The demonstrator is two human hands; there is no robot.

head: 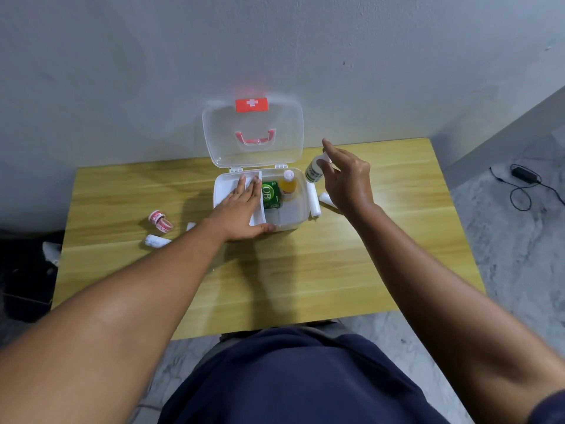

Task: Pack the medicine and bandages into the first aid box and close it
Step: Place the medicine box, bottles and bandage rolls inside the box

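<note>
The white first aid box [293,220] stands open on the wooden table, its clear lid [253,133] upright against the wall. Inside lie a green packet [271,195] and a small orange bottle [288,182]. My left hand [241,209] rests flat on the white inner tray [227,183] at the box's left side, thumb hooked on the front rim. My right hand [345,175] hovers right of the box, fingers pinching the top of a white bottle with green print [313,172]. White bandage rolls [315,200] lie beside the box's right wall.
Two red-and-white tape rolls [160,221] and a white bandage roll [156,241] lie on the table [305,270] left of the box. Another white roll [326,198] peeks out under my right wrist. A black cable and adapter [524,179] lie on the floor at right.
</note>
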